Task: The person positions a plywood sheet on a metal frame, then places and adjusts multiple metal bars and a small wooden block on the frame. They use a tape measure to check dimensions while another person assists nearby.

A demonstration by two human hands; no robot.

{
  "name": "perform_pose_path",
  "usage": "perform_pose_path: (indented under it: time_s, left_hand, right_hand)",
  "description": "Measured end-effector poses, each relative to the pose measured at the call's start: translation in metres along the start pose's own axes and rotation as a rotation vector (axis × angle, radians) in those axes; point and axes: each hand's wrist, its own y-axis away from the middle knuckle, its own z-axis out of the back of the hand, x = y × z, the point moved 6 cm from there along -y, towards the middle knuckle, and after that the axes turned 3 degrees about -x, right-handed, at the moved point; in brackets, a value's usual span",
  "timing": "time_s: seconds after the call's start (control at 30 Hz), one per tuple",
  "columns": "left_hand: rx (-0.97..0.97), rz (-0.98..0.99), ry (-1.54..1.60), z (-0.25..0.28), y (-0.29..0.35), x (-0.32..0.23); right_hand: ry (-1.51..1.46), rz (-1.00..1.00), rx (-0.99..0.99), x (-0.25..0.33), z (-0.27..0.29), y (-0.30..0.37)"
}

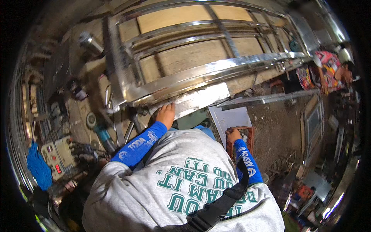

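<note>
My left hand [166, 115], in a blue sleeve, lies with its fingers stretched over the near left end of a shiny metal sheet [203, 97]. The sheet sits along the near side of a large frame of polished metal tubes [185, 75]. Lower to the right, my right hand [232, 134] is curled over the rim of a reddish-brown slatted crate [249, 142]; its fingertips are partly hidden. A pale flat panel [232, 120] lies just beyond that hand, by the crate.
At left are a teal angle grinder [101, 133], a beige control box [58, 156] with a lit display, and a blue cloth [38, 166]. A metal canister [91, 43] stands behind. Another person [332, 71] in patterned clothes is at far right, near a framed panel [313, 125].
</note>
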Motion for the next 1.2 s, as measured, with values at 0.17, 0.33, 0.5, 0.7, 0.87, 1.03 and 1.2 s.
perform_pose_path:
  time_s: [0.17, 0.33, 0.5, 0.7, 0.87, 1.03, 1.2]
  left_hand:
    - [0.014, -0.051, 0.054, 0.001, -0.003, 0.007]
    - [0.007, 0.018, 0.021, 0.018, -0.005, -0.011]
    - [0.04, 0.029, 0.002, 0.006, 0.001, -0.023]
    - [0.179, 0.108, 0.027, 0.0, -0.003, -0.031]
    - [0.172, 0.239, 0.269, -0.021, 0.025, -0.025]
    - [0.086, 0.462, 0.43, -0.024, 0.059, -0.053]
    - [0.001, 0.547, 0.407, -0.024, 0.087, -0.103]
  right_hand:
    - [-0.068, -0.071, 0.122, 0.047, -0.005, 0.056]
    - [-0.139, -0.181, 0.267, 0.043, -0.033, 0.105]
    - [-0.202, -0.256, 0.203, 0.02, -0.025, 0.103]
    - [-0.019, -0.109, 0.241, -0.003, -0.005, 0.043]
    - [-0.191, -0.023, 0.001, -0.01, 0.03, -0.034]
    - [-0.382, 0.032, -0.413, 0.001, 0.111, -0.122]
    - [-0.405, 0.09, -0.605, 0.031, 0.189, -0.183]
